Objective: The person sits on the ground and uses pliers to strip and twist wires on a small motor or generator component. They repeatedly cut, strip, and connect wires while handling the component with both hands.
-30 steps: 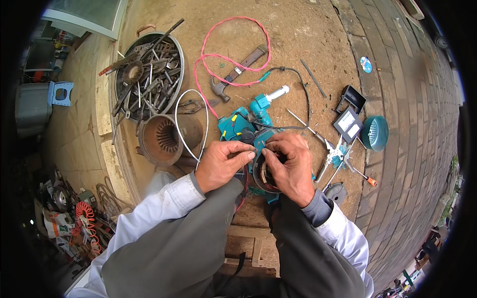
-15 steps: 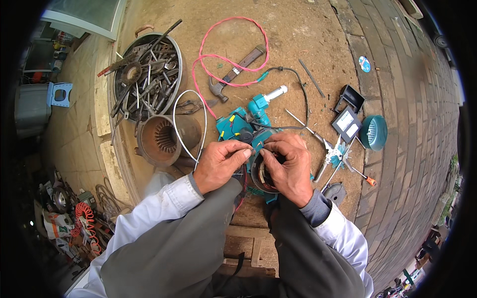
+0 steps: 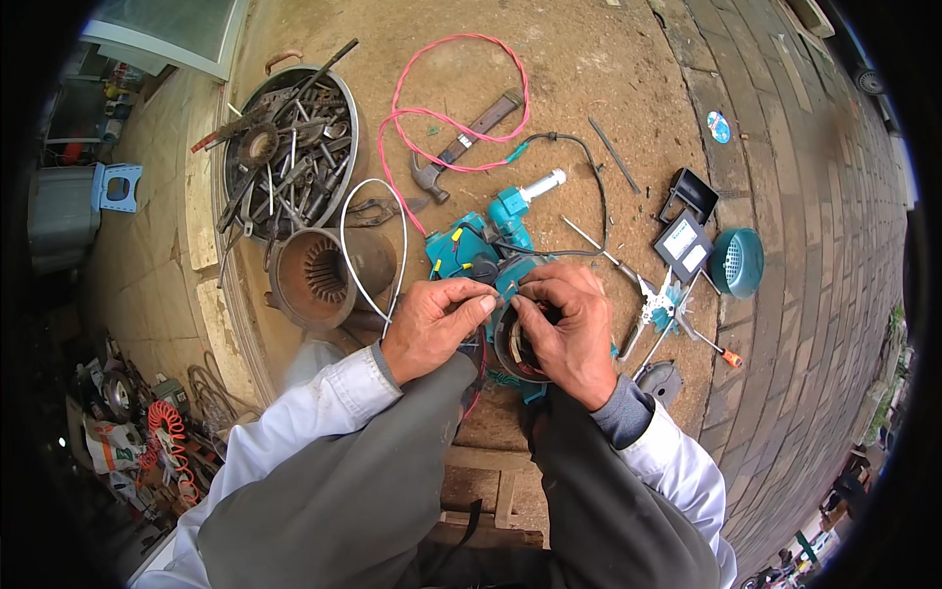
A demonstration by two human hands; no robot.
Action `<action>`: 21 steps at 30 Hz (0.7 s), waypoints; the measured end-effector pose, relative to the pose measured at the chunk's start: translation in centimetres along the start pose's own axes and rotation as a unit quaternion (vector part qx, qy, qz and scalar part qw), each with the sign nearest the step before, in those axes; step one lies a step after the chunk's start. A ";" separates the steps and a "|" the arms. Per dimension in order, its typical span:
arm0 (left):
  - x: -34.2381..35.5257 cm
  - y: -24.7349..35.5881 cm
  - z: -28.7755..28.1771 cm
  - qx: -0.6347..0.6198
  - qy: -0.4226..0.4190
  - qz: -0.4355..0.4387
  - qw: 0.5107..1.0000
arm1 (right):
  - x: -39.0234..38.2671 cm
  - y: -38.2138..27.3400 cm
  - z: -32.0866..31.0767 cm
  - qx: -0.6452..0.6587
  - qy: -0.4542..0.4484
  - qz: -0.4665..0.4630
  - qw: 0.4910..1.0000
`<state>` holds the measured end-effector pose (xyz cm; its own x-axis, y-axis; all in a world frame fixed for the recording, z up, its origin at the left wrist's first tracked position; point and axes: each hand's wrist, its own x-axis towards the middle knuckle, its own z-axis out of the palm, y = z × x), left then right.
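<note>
Both my hands are closed in pinches over a teal electric water pump [image 3: 508,221] between my knees. My left hand [image 3: 432,326] grips a thin wire, mostly hidden, between thumb and forefinger. Close by on the right, my right hand [image 3: 571,332] pinches a wire [image 3: 511,287] whose bare, copper-coloured end shows between the two thumbs. Below the fingers, the pump's open motor housing [image 3: 517,346] shows its windings, partly covered by my right hand. Yellow-tipped wires lie in the pump's opened teal terminal box [image 3: 453,247].
A metal basin [image 3: 355,147] of tools and a rusty finned motor casing [image 3: 316,280] stand left. Beyond the pump lie a hammer [image 3: 466,142] and pink twisted wire [image 3: 461,37]. To the right are a black box cover [image 3: 684,245], teal fan cover [image 3: 738,263], metal puller [image 3: 662,306] and screwdriver [image 3: 731,358].
Almost nothing differs. Both hands keep their pinches over the pump, with only a tiny shift of the right hand to the left.
</note>
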<state>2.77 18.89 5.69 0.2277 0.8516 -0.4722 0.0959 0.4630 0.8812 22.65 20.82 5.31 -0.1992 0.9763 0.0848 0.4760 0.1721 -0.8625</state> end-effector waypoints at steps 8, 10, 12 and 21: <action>0.0 0.1 0.1 0.007 0.002 0.006 1.000 | 0.0 0.0 0.0 0.003 -0.003 0.000 1.000; 0.0 0.3 0.2 0.004 0.000 0.003 1.000 | 0.0 0.1 0.0 0.003 -0.002 -0.001 1.000; 0.0 0.3 0.0 0.006 -0.005 -0.005 1.000 | 0.0 0.1 0.0 0.003 -0.002 -0.001 1.000; 0.0 0.8 0.1 0.016 -0.007 -0.009 1.000 | 0.0 0.0 0.0 0.009 -0.010 0.007 1.000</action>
<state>2.92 19.24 6.45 0.2396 0.8395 -0.4877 0.1305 0.4699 0.8730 22.68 20.86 5.30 -0.2107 0.9755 0.0626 0.4640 0.1561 -0.8720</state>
